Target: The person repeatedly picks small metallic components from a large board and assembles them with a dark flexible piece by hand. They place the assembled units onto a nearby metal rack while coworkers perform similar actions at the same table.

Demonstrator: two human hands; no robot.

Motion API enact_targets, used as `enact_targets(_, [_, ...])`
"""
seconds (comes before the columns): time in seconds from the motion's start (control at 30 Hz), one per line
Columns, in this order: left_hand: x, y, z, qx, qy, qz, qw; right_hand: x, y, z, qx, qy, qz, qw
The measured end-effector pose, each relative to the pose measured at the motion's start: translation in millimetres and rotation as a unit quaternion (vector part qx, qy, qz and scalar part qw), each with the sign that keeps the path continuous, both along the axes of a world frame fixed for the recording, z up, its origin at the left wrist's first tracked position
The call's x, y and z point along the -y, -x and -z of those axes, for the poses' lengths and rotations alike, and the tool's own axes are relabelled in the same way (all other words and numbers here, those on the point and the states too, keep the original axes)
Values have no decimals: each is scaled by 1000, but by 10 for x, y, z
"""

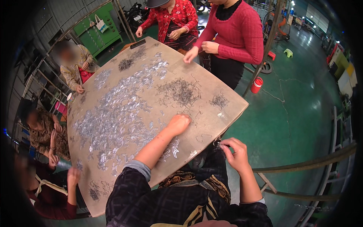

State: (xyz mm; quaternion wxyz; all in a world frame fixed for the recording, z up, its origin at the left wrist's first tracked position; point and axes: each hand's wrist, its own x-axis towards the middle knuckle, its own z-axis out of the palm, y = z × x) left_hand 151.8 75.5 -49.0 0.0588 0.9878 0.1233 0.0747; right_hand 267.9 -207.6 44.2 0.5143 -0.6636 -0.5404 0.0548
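Left hand (179,124) down on brown table (223,123), fingers curled at near edge of the big tangle of dark wire pieces (181,92), can't tell if it grips any. Right hand (235,152) just off table edge, thumb and fingers bent close together, anything pinched too small to tell. Silver strips (124,102) spread left of tangle, smaller wire pile (219,100) to its right, co-workers (240,36) around table

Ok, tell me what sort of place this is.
Probably a workshop or small factory: small metal pieces lie spread over a wide table, people gather around it, and a shiny green floor stretches beyond.
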Motion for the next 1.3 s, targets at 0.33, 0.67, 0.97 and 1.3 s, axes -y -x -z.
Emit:
enact_targets(0.33, [-176, -25, -51, 59, 72, 15, 996, -15, 11, 24, 4, -5, -11, 1000])
enact_targets(0.67, [-147, -359, 12, 6, -120, 158, 980, 4, 2, 15, 3, -2, -5, 1000])
enact_targets(0.97, [-160, -680, -232, -25, 10, -20, 999, 30, 3, 33, -1, -3, -13, 1000])
enact_targets(1.3, [-340, -994, -340, 58, 179, -33, 982, 34, -9, 48, 0, -1, -14, 1000])
